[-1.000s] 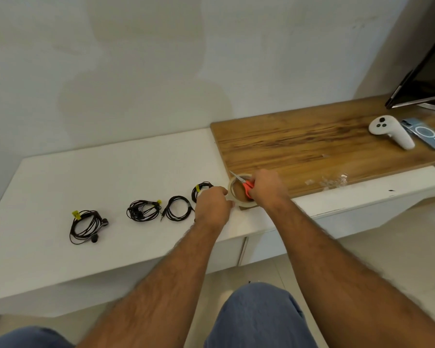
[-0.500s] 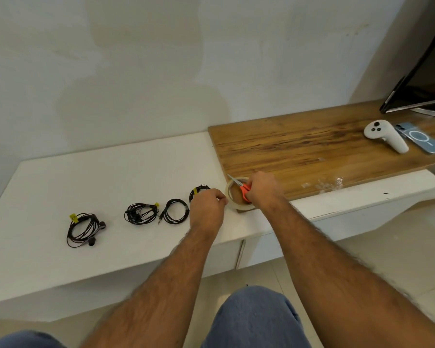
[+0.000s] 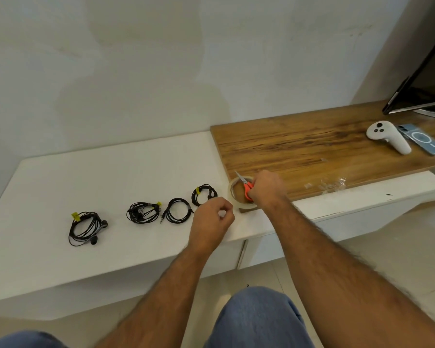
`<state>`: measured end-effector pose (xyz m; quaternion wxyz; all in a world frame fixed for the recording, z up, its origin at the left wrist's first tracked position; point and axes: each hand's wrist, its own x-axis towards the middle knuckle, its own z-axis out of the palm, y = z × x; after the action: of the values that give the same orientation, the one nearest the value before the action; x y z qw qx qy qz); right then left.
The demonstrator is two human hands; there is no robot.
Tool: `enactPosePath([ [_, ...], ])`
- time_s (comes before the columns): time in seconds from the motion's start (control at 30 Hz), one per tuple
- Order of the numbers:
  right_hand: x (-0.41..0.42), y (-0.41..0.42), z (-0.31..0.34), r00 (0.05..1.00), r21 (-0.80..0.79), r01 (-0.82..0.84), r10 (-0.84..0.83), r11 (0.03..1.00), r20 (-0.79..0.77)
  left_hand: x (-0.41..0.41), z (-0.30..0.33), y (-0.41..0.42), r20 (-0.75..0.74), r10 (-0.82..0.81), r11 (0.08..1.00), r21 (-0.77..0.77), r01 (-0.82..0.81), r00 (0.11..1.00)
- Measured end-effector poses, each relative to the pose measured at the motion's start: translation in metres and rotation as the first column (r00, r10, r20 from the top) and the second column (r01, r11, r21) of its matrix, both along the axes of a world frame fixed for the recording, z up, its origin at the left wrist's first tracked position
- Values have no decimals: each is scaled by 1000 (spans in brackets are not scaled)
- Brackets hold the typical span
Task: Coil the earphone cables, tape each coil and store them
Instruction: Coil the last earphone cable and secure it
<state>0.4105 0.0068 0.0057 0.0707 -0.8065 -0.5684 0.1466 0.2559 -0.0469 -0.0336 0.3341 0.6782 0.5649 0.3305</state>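
Taping is judged to be mostly done: four coiled earphone cables are laid in a row on the white desk [image 3: 111, 172], left of centre frame. Yellow tape tags are seen on the far-left coil [image 3: 86, 228], the second coil [image 3: 143, 212] and the rightmost coil [image 3: 204, 194]; no tag can be made out on the third coil [image 3: 177, 214], so it is probably left to tape. The left hand [image 3: 211, 222] is held just below the rightmost coil, fingers curled with thumb and fingertips pinched together; a cut piece of tape may be held there, but that cannot be told. The right hand [image 3: 266, 189] is wrapped around the orange scissors [image 3: 246, 188], which are held over the tape roll [image 3: 236, 194] at the edge of the wooden top [image 3: 312, 151], centre frame. Storing is not yet started, and no container is seen. Clear tape scraps [image 3: 332, 185] are scattered at right.
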Motion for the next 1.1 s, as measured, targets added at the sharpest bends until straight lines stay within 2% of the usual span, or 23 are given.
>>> enactPosePath([
  [0.17,-4,1,0,999,-3,33,-33,999,19,9,7,8,100,-29,991,-125,41,995],
  [0.3,-7,5,-3,995,25,99,-98,995,-23,11,13,23,128,-52,986,-148,71,990],
  [0.43,-6,12,-5,966,40,194,-183,980,-184,3,18,43,166,-61,978,-188,92,984],
  [0.5,0,15,-6,935,8,207,-195,978,-297,0,20,48,114,-39,983,-173,59,993],
  [0.57,9,15,-5,860,-11,209,-189,978,-475,-4,21,48,60,-2,989,-148,11,998],
  [0.63,18,9,3,735,-4,189,-144,982,-663,-5,22,49,59,18,985,-170,-7,998],
  [0.7,24,-2,13,629,0,110,-70,994,-774,-6,21,50,87,35,979,-203,-17,996],
  [0.77,28,-14,19,510,-59,-16,-43,998,-859,-7,19,50,106,53,971,-237,-27,993],
  [0.83,30,-25,19,416,-143,-162,-64,976,-907,-10,19,51,106,61,965,-259,-31,993],
  [0.93,28,-42,13,341,-232,-314,-119,921,-933,-11,22,50,76,51,966,-257,-30,996],
  [1.1,15,-67,-7,249,-302,-359,-221,883,-943,-12,25,47,29,61,967,-251,-52,998],
])
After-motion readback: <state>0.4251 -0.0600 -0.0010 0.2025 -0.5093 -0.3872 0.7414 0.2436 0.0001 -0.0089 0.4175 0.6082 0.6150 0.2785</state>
